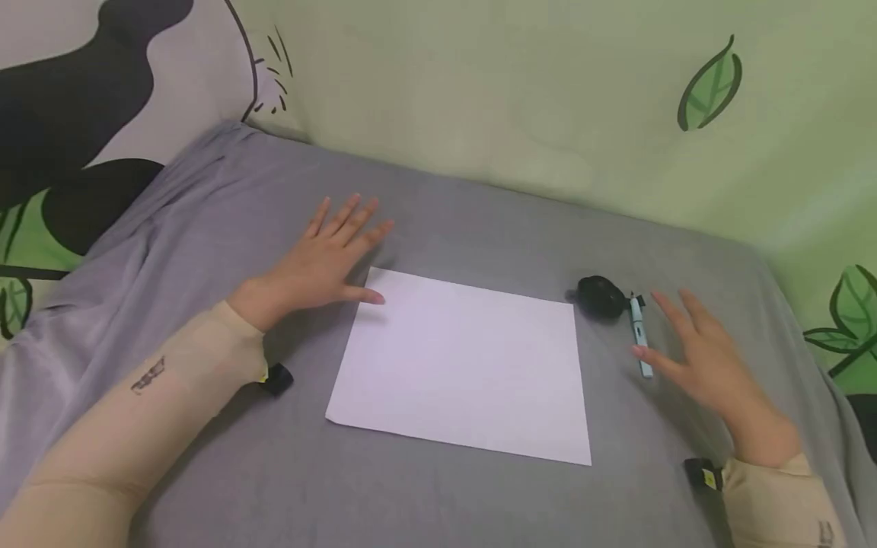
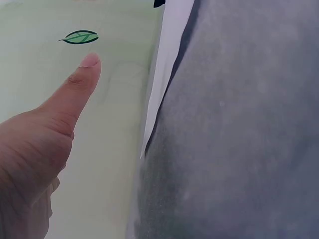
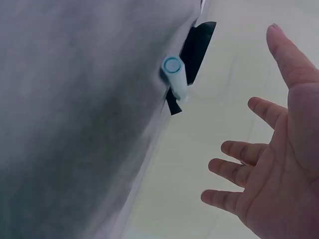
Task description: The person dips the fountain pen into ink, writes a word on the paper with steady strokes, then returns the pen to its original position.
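While the left hand (image 1: 322, 262) rests flat, fingers spread, beside white paper (image 1: 466, 361), the right hand (image 1: 706, 365) hovers spread near a light-blue pen (image 1: 640, 335).

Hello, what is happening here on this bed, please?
A person has both hands over a grey bedsheet. The left hand lies flat beside the far left corner of a blank white sheet of paper. The right hand hovers open next to a light blue pen, holding nothing. A small black object lies nearby.

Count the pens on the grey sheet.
1: a light blue pen lies right of the white paper, beside a black object, near the right hand.
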{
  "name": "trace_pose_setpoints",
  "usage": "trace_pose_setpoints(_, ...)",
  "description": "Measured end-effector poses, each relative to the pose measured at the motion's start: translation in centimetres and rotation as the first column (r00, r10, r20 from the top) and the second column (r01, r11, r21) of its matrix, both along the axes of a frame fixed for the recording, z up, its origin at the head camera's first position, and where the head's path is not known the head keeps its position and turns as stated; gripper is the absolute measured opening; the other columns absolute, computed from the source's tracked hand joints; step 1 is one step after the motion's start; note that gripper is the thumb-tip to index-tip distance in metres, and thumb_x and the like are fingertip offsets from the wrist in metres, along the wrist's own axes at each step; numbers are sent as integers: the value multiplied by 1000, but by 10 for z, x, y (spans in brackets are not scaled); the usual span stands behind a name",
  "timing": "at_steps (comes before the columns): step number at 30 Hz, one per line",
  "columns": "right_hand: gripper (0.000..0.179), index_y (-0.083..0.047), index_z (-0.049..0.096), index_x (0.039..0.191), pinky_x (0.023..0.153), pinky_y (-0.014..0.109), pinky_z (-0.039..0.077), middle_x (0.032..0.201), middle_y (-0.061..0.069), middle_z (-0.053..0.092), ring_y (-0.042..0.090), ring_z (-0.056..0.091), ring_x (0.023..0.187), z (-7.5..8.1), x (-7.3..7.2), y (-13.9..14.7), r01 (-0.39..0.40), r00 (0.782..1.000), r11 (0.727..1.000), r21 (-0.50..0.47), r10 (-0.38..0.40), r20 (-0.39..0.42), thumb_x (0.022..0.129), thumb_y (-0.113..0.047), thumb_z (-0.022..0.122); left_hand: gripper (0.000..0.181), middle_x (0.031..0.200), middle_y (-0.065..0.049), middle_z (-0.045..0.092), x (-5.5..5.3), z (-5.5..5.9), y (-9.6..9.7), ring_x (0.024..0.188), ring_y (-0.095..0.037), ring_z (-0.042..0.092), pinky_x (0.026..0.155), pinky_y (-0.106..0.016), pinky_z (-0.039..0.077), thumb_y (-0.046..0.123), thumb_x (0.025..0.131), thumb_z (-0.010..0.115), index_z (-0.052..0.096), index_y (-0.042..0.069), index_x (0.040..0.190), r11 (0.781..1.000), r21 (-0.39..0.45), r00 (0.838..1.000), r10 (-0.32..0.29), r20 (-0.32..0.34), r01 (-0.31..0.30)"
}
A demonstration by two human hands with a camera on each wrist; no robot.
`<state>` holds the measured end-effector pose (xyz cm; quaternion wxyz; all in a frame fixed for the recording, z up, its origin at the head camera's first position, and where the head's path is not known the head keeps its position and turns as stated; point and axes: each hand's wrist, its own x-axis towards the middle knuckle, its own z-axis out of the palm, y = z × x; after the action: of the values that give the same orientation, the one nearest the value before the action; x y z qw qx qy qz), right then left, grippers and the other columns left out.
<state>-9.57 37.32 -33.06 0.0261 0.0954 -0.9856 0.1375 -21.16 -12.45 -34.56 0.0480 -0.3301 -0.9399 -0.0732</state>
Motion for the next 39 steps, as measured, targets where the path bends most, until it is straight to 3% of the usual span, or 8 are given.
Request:
trace_pose_setpoints(9,78,-8,23,152,104,74,17,152,36,18,57,18,138,12,-8,-10,-24,999,993,-115,29,39,91,-32,65,102,162,-17,5,-1,-1,1,150,-37,-2,119,-55,-7,63,77,66,19,15,155,1000,-13,1000,1,2,-1)
trace_pose_setpoints(15,73,-7,27,151,108,68,19,150,30,29,51,25,138,23,-10,-26,-60,998,990,-124,62,16,92,-31,64,104,163,-16,1,-1,2,-1,150,-36,-3,119,-55,-7,64,77,65,17,15,155,1000,-21,1000,2,7,-2)
trace_pose_setpoints(20,67,-5,34,147,102,63,31,147,28,37,48,37,130,28,-9,-39,-65,998,991,-121,65,0,92,-30,64,105,162,-18,2,-2,1,-1,150,-37,-1,119,-56,-3,66,76,65,19,14,155,1000,-22,1000,-11,11,11)
trace_pose_setpoints(22,60,-3,41,142,95,57,40,142,26,44,44,46,122,29,-8,-44,-65,998,990,-128,61,-32,92,-27,65,105,162,-20,5,-2,1,-1,150,-37,1,119,-56,1,65,75,66,20,14,154,1000,-16,1000,-22,19,23)
trace_pose_setpoints(25,47,0,52,131,84,34,47,128,24,55,32,55,107,28,-6,-50,-48,996,989,-143,36,-85,92,-22,65,104,160,-22,13,-1,0,-1,149,-39,8,119,-56,7,64,74,68,24,13,153,999,7,999,-45,26,45)
trace_pose_setpoints(29,32,-1,62,116,69,12,40,110,19,63,11,55,86,29,-4,-56,23,991,987,-157,-44,-129,91,-21,66,103,156,-23,25,0,-1,1,147,-40,18,118,-57,15,63,72,71,29,11,151,995,45,996,-84,-6,84)
trace_pose_setpoints(32,27,-3,65,109,65,15,42,103,17,66,10,56,77,28,-2,-61,63,988,987,-147,-82,-130,91,-22,66,101,151,-25,33,-1,-2,1,143,-41,25,115,-57,21,60,71,73,33,9,149,991,68,993,-109,-34,112)
trace_pose_setpoints(39,27,1,64,104,68,41,46,106,22,64,35,62,86,26,-3,-59,97,991,992,-87,-104,-84,93,-24,62,95,132,-24,51,-1,-4,1,128,-43,43,107,-58,32,55,67,79,46,4,140,979,132,987,-149,-54,155)
